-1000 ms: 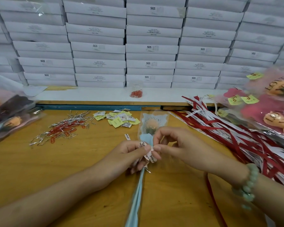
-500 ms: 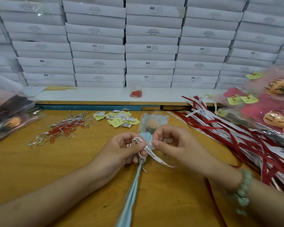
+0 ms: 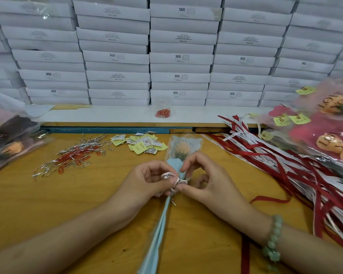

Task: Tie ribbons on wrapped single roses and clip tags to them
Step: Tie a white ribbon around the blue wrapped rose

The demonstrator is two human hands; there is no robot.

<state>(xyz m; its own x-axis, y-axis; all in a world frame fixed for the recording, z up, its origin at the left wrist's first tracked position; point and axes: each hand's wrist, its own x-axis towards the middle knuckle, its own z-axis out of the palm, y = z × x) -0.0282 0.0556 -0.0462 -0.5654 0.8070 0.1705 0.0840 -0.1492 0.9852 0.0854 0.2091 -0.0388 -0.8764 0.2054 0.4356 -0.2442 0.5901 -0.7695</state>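
A single wrapped rose (image 3: 183, 150) in clear film with light blue paper lies in the middle of the wooden table (image 3: 48, 204), its blue stem wrap (image 3: 158, 234) pointing toward me. A white printed ribbon (image 3: 171, 177) is looped round the wrap just below the bloom. My left hand (image 3: 147, 181) pinches one loop of the ribbon. My right hand (image 3: 204, 180) pinches the ribbon from the other side with thumb and fingertips. A small metal clip end sticks out under the knot.
Loose paper clips (image 3: 73, 157), red and silver, lie at the left. Small yellow and white tags (image 3: 143, 144) sit behind the rose. A heap of red and white ribbons (image 3: 285, 165) fills the right side, with wrapped roses (image 3: 329, 135) beyond. More wrapped roses (image 3: 6, 135) lie far left. White boxes are stacked behind.
The ribbon's free tail, which hung out to the right half a second ago, is now drawn in and folded into loops between both hands. The hands stayed close together.
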